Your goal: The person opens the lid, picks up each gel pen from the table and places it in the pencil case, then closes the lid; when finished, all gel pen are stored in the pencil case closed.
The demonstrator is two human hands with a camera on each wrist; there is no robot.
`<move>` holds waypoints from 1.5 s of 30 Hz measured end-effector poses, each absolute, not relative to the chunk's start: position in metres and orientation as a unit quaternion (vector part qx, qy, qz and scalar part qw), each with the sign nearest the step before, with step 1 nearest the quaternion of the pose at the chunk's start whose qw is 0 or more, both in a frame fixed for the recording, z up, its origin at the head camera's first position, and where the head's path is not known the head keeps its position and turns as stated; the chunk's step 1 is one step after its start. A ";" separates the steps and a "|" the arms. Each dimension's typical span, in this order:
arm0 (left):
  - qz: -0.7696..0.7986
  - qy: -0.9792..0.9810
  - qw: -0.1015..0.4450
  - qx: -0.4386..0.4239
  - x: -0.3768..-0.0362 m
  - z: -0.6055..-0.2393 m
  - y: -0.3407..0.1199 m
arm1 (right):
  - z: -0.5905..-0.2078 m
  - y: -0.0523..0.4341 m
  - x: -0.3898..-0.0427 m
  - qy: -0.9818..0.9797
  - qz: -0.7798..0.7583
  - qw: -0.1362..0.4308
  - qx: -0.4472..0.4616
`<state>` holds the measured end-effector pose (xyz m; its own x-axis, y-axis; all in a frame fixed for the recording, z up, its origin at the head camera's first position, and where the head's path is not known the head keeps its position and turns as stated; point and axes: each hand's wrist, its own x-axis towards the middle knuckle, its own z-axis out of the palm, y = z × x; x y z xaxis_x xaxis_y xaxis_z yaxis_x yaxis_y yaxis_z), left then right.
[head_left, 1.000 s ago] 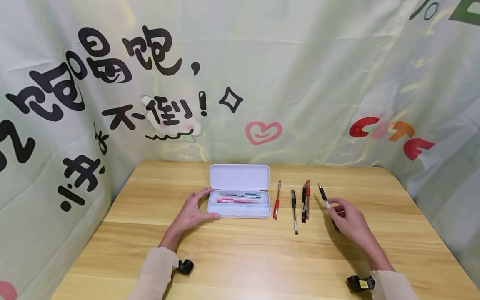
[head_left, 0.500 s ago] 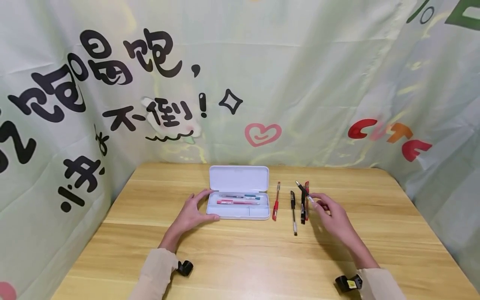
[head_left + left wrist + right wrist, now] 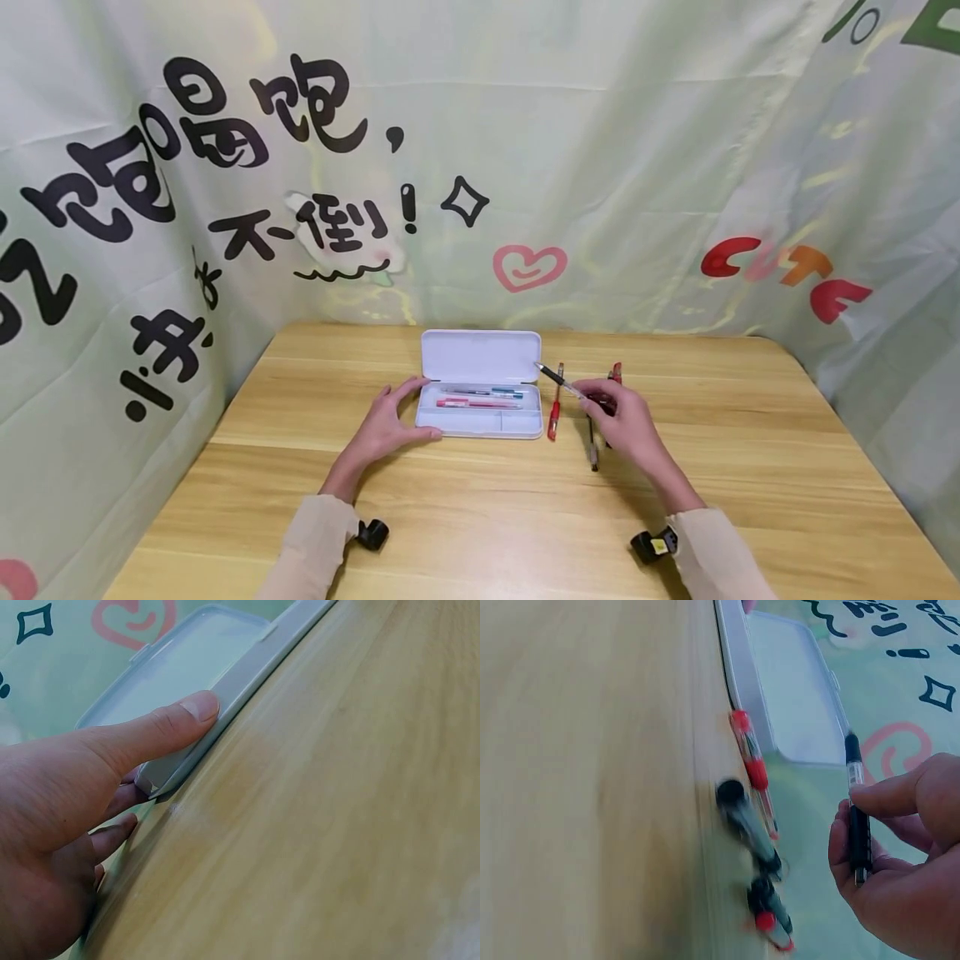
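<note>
"CUTE" on the backdrop cloth

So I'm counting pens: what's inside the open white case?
The white case holds two pens: a blue-tipped pen at the back and a red pen in front. The near strip looks bare, though its wall may hide something.

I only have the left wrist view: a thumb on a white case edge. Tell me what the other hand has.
Observer: The right hand pinches a black pen above the table, its tip toward the pencil case.
Operator: Report what's in the case.
Observer: Two pens lie inside, one reddish, one with blue.
Operator: Count the pens on the table.
Observer: A red pen lies beside the case; at least two more are partly hidden by the right hand.
</note>
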<state>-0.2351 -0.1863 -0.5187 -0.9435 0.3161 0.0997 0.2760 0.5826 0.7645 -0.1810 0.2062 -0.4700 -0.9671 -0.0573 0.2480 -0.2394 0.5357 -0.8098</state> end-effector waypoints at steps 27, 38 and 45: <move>0.425 0.892 0.033 0.152 -0.235 -0.516 -0.185 | -0.479 0.111 -0.226 -0.848 0.509 0.105 0.101; 0.425 0.892 0.037 0.149 -0.233 -0.513 -0.184 | -0.481 0.099 -0.225 -0.887 0.436 0.080 0.131; 0.422 0.893 0.036 0.149 -0.234 -0.514 -0.185 | -0.485 0.097 -0.227 -0.896 0.417 0.074 0.130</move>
